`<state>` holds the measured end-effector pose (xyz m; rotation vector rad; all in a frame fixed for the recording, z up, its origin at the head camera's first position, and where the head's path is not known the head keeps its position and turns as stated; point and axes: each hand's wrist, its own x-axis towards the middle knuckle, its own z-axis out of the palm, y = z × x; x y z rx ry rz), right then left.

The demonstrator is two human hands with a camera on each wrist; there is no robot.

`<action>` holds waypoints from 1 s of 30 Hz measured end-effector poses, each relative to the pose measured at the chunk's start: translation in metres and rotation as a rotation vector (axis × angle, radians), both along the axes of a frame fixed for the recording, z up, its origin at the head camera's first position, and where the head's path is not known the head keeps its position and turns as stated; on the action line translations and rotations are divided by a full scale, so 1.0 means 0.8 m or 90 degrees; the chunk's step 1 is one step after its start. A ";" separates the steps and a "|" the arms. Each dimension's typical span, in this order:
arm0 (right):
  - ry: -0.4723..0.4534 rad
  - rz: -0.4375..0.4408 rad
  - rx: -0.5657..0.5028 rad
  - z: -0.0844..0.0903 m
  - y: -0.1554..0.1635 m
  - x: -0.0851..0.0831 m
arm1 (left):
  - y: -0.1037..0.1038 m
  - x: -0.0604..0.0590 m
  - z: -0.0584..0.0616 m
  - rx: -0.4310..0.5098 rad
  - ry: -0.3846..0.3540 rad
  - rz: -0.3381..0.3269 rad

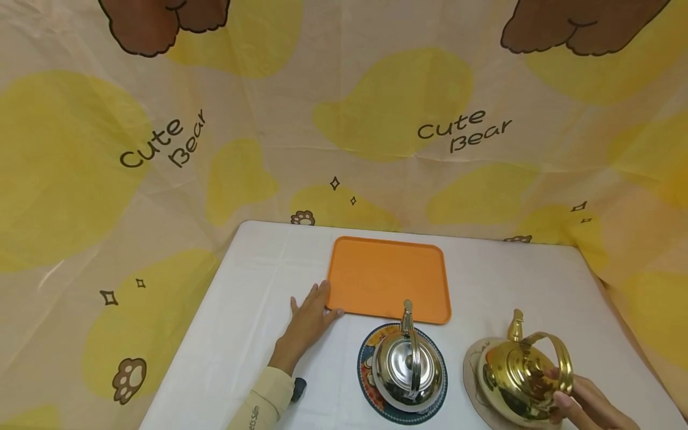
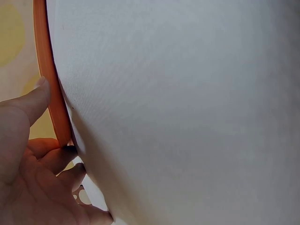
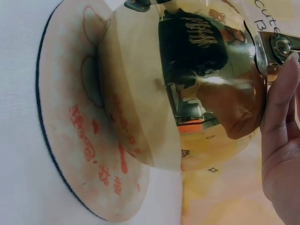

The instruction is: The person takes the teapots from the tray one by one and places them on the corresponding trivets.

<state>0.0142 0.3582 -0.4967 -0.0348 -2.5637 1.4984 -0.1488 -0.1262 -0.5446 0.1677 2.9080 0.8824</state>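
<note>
An orange tray (image 1: 388,279) lies on the white table, and my left hand (image 1: 307,322) touches its near left corner. The left wrist view shows the thumb against the tray's orange edge (image 2: 47,61), with the other fingers spread by the corner. At the right, my right hand (image 1: 593,403) grips the rear of the handle of a shiny gold kettle (image 1: 516,379). That kettle is over a round beige mat (image 3: 61,93) with red writing; whether its base rests flat cannot be told. Between the hands, a silver kettle (image 1: 395,373) sits on a round patterned mat (image 1: 368,391).
The white table (image 1: 258,263) has rounded far corners and backs onto a fabric curtain (image 1: 365,119) with bear and yellow patches. The silver kettle's spout points toward the tray and reaches over its near edge in the head view.
</note>
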 end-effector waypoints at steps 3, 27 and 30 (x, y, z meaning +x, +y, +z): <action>0.004 0.000 0.053 -0.003 0.001 0.002 | 0.000 0.000 0.001 0.002 0.000 0.000; 0.098 0.131 0.013 -0.039 0.016 0.001 | -0.002 -0.002 -0.003 -0.003 0.002 -0.001; 0.075 0.094 0.011 -0.033 0.010 0.006 | -0.002 -0.002 -0.002 0.000 0.000 0.000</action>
